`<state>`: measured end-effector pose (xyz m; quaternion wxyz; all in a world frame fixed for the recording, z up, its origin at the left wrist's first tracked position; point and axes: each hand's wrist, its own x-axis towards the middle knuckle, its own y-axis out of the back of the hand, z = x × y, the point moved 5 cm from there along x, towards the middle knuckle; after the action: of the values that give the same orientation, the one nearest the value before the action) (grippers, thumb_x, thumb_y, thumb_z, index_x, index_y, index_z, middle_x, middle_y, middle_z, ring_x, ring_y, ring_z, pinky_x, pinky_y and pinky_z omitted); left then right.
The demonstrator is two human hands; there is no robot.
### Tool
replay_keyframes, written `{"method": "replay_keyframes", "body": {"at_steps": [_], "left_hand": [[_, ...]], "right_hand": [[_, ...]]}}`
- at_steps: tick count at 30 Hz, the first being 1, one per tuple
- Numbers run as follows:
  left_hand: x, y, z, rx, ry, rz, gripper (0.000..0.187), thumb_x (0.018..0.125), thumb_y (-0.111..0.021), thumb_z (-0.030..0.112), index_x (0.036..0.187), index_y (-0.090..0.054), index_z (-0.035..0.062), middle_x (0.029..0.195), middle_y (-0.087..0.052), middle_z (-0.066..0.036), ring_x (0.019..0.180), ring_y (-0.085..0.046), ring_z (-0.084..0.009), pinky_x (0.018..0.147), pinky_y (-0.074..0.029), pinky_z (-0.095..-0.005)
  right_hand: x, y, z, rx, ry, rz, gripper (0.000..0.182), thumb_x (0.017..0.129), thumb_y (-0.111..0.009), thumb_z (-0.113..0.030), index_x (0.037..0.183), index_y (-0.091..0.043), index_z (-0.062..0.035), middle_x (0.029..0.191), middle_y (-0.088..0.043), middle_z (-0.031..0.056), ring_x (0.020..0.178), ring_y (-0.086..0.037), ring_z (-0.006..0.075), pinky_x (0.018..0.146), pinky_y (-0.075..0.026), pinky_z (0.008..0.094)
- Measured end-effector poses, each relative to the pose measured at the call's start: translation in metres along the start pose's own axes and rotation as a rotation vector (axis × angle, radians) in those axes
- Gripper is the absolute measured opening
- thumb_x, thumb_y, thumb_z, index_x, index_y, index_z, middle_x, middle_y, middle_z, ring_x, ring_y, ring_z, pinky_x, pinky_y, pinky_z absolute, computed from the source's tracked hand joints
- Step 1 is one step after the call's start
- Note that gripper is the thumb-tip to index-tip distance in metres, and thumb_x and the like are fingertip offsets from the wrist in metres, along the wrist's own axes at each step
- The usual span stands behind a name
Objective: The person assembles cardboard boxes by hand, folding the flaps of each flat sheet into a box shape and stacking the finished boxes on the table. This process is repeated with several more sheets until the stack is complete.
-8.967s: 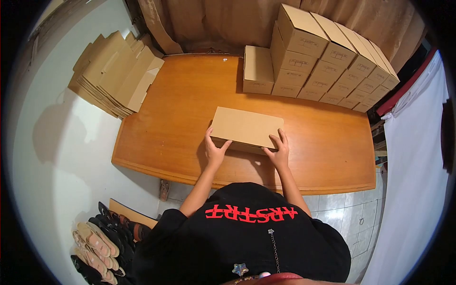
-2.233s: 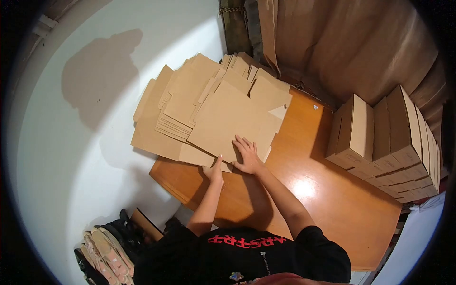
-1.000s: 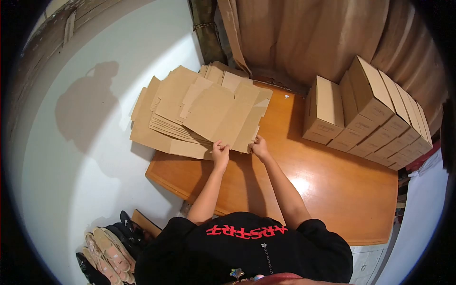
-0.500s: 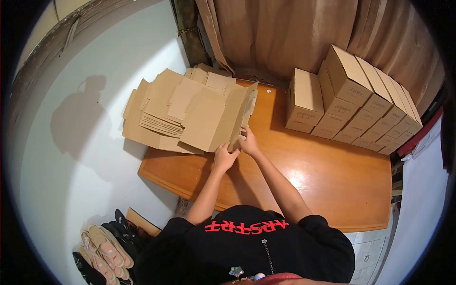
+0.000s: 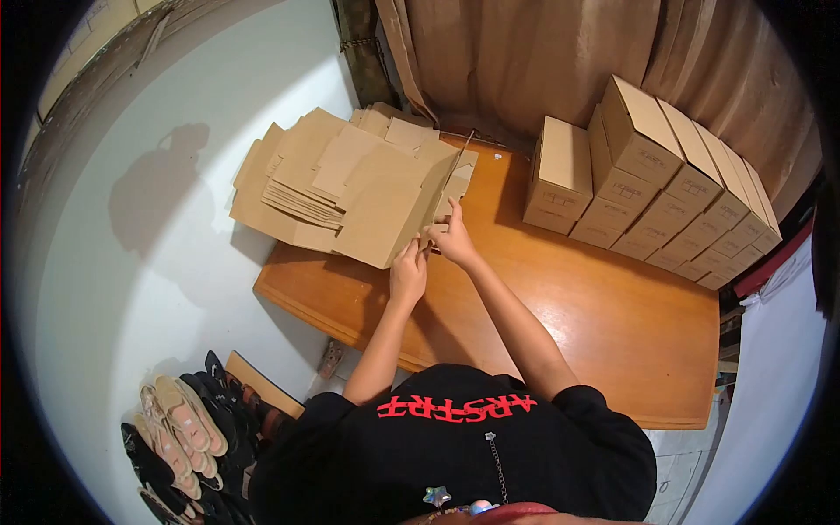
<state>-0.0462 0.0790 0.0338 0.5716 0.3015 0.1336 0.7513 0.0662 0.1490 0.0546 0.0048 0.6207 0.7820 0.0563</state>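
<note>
A partly folded cardboard box blank [image 5: 382, 210] lies tilted on top of a pile of flat blanks [image 5: 302, 206], its right side panel raised. My left hand [image 5: 408, 273] grips its near corner, fingers closed on the edge. Close beside it, my right hand [image 5: 452, 242] is closed around the flaps at the near end of the raised panel, index finger pointing up along it. My fingertips partly hide the small flaps between the hands.
On the right of the wooden table [image 5: 560, 324], several closed cardboard boxes [image 5: 647, 166] stand stacked in rows. Behind hangs a brown curtain [image 5: 525, 61]; a white wall [image 5: 79, 227] rises at left. Several shoes [image 5: 188, 420] sit on the floor at lower left.
The blank's right panel has been folded more upright. My right hand has shifted slightly left and up, closer to my left hand at the near corner. The camera view has tilted a little.
</note>
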Motion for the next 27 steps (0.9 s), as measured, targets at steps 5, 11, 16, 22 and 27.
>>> {"method": "replay_keyframes", "body": {"at_steps": [5,11,16,22,27], "left_hand": [[-0.014,0.014,-0.017,0.026,0.141,0.236,0.038,0.093,-0.045,0.028,0.074,-0.053,-0.0051,0.066,-0.053,-0.025,0.060,-0.052,-0.0388,0.057,-0.039,-0.0441],[-0.024,0.066,-0.012,-0.103,0.065,0.583,0.041,0.093,-0.048,0.027,0.065,-0.040,-0.0024,0.053,-0.039,-0.017,0.047,-0.034,-0.0225,0.046,-0.031,-0.0363],[-0.031,0.098,0.022,-0.316,-0.013,0.528,0.044,0.093,-0.049,0.029,0.062,-0.034,0.0019,0.054,-0.029,0.000,0.055,-0.027,-0.0083,0.047,-0.026,-0.0279],[-0.027,0.102,0.037,-0.487,-0.004,0.382,0.041,0.094,-0.048,0.033,0.066,-0.038,0.0049,0.061,-0.034,0.006,0.059,-0.029,-0.0052,0.051,-0.028,-0.0230],[-0.015,0.066,0.067,-0.685,-0.074,0.165,0.037,0.093,-0.049,0.032,0.077,-0.054,-0.0001,0.069,-0.046,0.004,0.068,-0.040,-0.0052,0.062,-0.035,-0.0207]], "right_hand": [[-0.008,0.027,0.021,0.105,-0.084,-0.025,0.077,0.077,-0.066,-0.016,0.135,-0.017,-0.0001,0.111,-0.051,0.0224,0.084,-0.060,0.0246,0.072,-0.049,0.0343],[-0.004,0.114,0.081,-0.173,0.096,0.390,0.055,0.081,-0.064,-0.027,0.123,-0.039,-0.0014,0.108,-0.049,0.0195,0.099,-0.050,0.0280,0.081,-0.043,0.0370],[-0.043,0.176,0.032,-0.290,0.147,0.568,0.059,0.079,-0.065,-0.037,0.123,-0.042,-0.0057,0.123,-0.037,0.0211,0.110,-0.041,0.0334,0.094,-0.034,0.0389],[-0.116,0.210,-0.037,-0.838,0.093,0.429,0.063,0.069,-0.072,-0.035,0.119,-0.049,-0.0048,0.121,-0.045,0.0192,0.112,-0.043,0.0317,0.095,-0.036,0.0387],[-0.168,0.244,-0.040,-0.448,-0.004,0.300,0.025,0.076,-0.066,-0.015,0.090,-0.061,0.0047,0.078,-0.064,0.0128,0.071,-0.059,0.0176,0.067,-0.047,0.0310]]}}
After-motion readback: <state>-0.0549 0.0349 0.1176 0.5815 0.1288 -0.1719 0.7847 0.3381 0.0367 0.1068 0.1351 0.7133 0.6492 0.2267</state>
